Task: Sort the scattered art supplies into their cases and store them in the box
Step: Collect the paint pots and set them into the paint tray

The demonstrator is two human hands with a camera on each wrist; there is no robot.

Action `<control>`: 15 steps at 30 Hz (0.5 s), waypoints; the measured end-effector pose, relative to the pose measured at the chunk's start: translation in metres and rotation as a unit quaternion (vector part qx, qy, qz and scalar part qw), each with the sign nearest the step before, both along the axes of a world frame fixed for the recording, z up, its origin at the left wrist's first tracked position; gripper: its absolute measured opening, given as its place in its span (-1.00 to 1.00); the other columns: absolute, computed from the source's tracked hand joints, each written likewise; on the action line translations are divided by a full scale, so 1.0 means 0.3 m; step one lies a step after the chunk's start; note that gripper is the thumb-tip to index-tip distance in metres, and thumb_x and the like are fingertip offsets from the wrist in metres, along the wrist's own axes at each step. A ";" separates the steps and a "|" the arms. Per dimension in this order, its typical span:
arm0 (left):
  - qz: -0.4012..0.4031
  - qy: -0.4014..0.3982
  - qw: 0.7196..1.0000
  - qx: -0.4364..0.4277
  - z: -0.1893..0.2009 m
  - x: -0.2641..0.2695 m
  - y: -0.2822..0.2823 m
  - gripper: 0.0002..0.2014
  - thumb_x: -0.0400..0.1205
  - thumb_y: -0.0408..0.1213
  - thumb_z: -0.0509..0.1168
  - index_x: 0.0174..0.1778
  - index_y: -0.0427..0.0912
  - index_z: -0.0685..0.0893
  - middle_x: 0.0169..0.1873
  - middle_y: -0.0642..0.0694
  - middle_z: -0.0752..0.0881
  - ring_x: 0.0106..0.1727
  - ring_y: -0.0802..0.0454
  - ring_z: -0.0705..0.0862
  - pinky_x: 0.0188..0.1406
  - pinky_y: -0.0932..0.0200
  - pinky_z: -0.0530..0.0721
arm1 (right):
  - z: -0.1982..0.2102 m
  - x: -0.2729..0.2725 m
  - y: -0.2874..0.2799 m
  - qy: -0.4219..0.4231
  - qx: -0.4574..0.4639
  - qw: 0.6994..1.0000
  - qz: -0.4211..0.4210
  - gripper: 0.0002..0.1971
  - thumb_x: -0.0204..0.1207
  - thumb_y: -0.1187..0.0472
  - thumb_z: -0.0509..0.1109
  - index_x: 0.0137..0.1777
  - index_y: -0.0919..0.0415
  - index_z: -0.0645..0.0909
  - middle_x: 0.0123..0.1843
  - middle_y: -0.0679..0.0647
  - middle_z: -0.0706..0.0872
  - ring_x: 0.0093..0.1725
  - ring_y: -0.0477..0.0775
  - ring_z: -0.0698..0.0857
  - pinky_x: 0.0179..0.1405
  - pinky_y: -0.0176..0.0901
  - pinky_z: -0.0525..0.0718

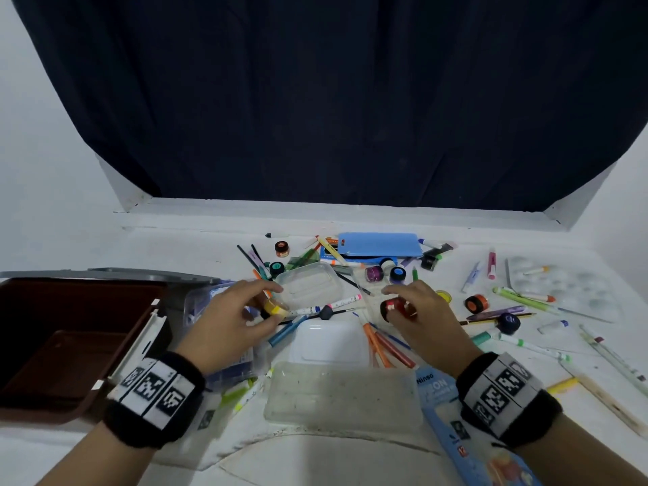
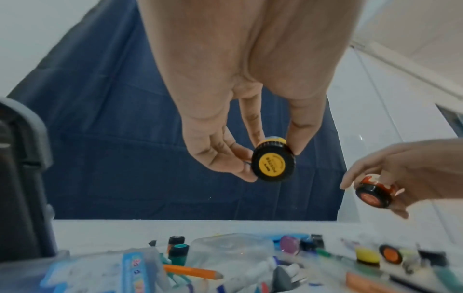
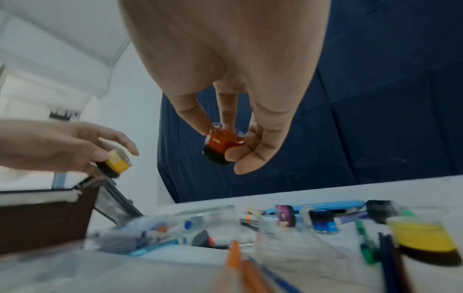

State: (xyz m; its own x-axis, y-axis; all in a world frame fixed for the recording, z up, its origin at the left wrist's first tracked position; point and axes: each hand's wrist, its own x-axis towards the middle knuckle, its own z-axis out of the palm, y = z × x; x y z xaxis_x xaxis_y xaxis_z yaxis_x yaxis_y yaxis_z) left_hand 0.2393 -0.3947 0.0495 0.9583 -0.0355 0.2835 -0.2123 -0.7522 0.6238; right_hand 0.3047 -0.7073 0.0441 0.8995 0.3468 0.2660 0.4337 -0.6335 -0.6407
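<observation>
My left hand [image 1: 245,317] pinches a small yellow paint jar [image 1: 275,307] with a black cap, seen cap-on in the left wrist view as the yellow paint jar [image 2: 273,161]. My right hand [image 1: 417,317] holds a red paint jar [image 1: 398,307], shown in the right wrist view as the red paint jar [image 3: 221,145] between fingertips and thumb. Both hands hover above the white table [image 1: 196,247], near a clear plastic case [image 1: 310,284]. A brown box [image 1: 70,345] stands open at the left. Markers, pencils and more paint jars lie scattered around.
A second clear case [image 1: 342,394] lies near the front edge, a white lid [image 1: 329,340] behind it. A blue flat case [image 1: 380,244] sits at the back. A clear paint palette [image 1: 575,289] lies far right. A dark curtain [image 1: 333,100] hangs behind the table.
</observation>
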 end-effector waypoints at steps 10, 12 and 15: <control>-0.075 0.092 0.993 0.027 -0.149 -0.205 -0.053 -0.74 0.43 0.17 0.37 -0.01 0.24 0.70 -0.09 0.28 0.76 -0.07 0.20 0.68 -0.04 0.18 0.68 | -0.066 -0.229 0.144 0.153 0.070 0.983 0.072 -0.74 0.43 0.25 0.50 -0.03 -0.08 0.53 0.01 -0.09 0.70 -0.11 -0.17 0.76 -0.33 -0.38 0.60; -0.104 0.108 0.984 0.101 -0.164 -0.208 -0.047 -0.72 0.49 0.18 0.29 0.08 0.26 0.68 -0.04 0.27 0.72 0.03 0.25 0.60 0.07 0.18 0.62 | -0.087 -0.241 0.172 0.164 0.069 0.979 0.097 -0.74 0.41 0.29 0.52 -0.04 0.01 0.52 -0.03 -0.04 0.73 -0.09 -0.10 0.78 -0.31 -0.37 0.62; -0.143 0.117 0.960 0.210 -0.176 -0.198 -0.048 -0.63 0.63 0.14 0.25 0.35 0.20 0.63 0.13 0.19 0.65 0.17 0.18 0.52 0.24 0.23 0.53 | -0.114 -0.251 0.216 0.168 0.036 0.976 0.131 -0.76 0.43 0.24 0.50 -0.05 -0.02 0.51 0.00 -0.06 0.72 -0.06 -0.07 0.73 -0.11 -0.20 0.72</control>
